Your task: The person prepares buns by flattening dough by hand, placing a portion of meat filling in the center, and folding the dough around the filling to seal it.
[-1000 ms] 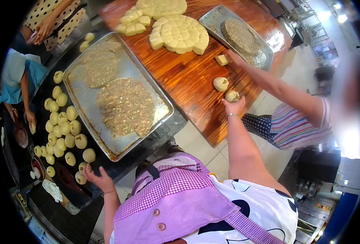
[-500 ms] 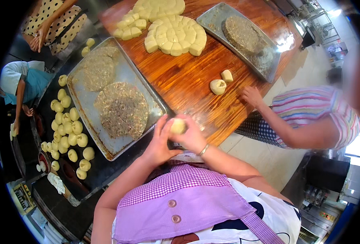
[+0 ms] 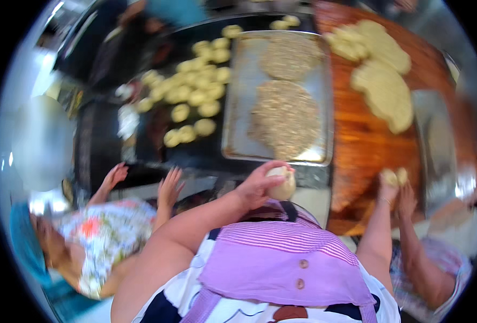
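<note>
Left hand [image 3: 257, 187] now alone cupping dough ball [image 3: 283, 184], right hand [image 3: 388, 190] moved to dough pieces [image 3: 402, 176], grip unclear

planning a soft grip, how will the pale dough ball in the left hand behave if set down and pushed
The dough ball may roll, given its rounded outline. Its pale, doughy surface suggests it would dent if squeezed. It is probably light, as the left hand alone holds it.
</note>
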Demonstrator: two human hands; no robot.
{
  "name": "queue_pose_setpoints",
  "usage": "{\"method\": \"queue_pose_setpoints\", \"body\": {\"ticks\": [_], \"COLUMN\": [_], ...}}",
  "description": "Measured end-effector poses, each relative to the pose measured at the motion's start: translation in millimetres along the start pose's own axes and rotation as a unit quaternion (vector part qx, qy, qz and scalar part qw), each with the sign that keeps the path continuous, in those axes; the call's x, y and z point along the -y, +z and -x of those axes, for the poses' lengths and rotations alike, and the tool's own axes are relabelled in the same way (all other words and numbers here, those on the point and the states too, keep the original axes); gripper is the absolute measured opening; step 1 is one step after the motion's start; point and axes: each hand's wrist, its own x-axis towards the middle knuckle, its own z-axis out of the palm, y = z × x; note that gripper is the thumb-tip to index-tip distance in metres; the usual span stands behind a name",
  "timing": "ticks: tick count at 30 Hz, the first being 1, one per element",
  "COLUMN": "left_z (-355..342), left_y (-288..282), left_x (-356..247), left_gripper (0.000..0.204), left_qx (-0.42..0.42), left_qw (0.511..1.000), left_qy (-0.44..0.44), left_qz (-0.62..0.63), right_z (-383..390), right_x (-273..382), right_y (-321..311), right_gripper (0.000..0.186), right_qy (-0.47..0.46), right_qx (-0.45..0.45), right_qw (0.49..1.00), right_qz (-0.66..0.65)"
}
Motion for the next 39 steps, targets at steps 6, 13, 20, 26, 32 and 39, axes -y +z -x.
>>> {"method": "queue_pose_setpoints", "body": {"ticks": [6, 13, 20, 26, 32, 39], "left_z": [83.9, 119.7, 151.3, 182.0, 210.8, 223.6], "left_y": [-50.6, -97.7, -125.5, -180.1, -198.9, -204.6], "left_x": [-10.5, 25.0, 56.1, 103.0, 114.8, 100.4], "left_gripper": [0.046, 0.044, 0.043, 0.042, 0.047, 0.052], "left_qx": [-0.064, 0.001, -0.015, -0.012, -0.044, 0.087], "left_qw": [0.969, 0.966, 0.93, 0.877, 0.854, 0.872], "left_qy": [0.065, 0.2, 0.285, 0.376, 0.401, 0.391], "left_qz": [0.228, 0.162, 0.232, 0.3, 0.327, 0.28], "right_z": [33.7, 125.4, 272.4, 376.3, 416.8, 418.9], "right_x": [69.6, 101.8, 189.2, 214.7, 218.9, 197.6], "right_y": [35.5, 125.3, 219.7, 286.1, 304.9, 302.1], "right_gripper": [0.079, 0.075, 0.08, 0.075, 0.077, 0.073], "right_qy": [-0.07, -0.186, -0.321, -0.28, -0.271, -0.245], "right_qx": [-0.01, 0.122, 0.425, 0.612, 0.659, 0.7], "right_qw": [0.973, 0.975, 0.846, 0.736, 0.701, 0.671], "right_qz": [0.219, 0.004, 0.02, -0.073, -0.029, -0.003]}}
